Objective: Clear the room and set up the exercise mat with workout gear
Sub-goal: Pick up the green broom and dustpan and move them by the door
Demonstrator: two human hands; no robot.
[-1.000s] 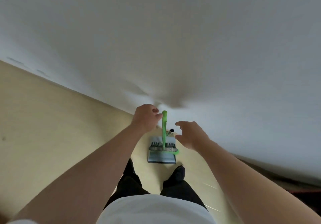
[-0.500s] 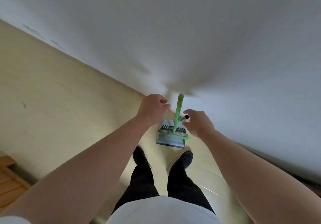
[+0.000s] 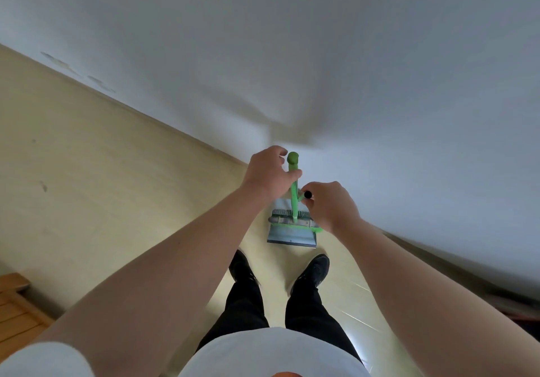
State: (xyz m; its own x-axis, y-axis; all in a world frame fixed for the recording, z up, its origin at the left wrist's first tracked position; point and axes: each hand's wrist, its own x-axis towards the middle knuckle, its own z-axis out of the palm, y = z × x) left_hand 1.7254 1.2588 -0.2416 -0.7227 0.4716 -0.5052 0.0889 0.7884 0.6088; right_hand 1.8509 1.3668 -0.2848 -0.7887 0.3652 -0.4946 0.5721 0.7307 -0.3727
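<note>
Facing the wall (image 3: 365, 55), left hand (image 3: 267, 176) grips green handle (image 3: 293, 160), right hand (image 3: 331, 205) pinches black-tipped pole (image 3: 307, 194)

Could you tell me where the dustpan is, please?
Head view, centre: the dustpan sits on the floor by the wall, just ahead of the shoes.

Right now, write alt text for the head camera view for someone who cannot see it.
Seen from above, a person's left hand grips a green handle while the right hand pinches a black-capped handle beside it. Both rise from a grey dustpan on the pale floor, by a white wall, just ahead of the person's black shoes.
</note>
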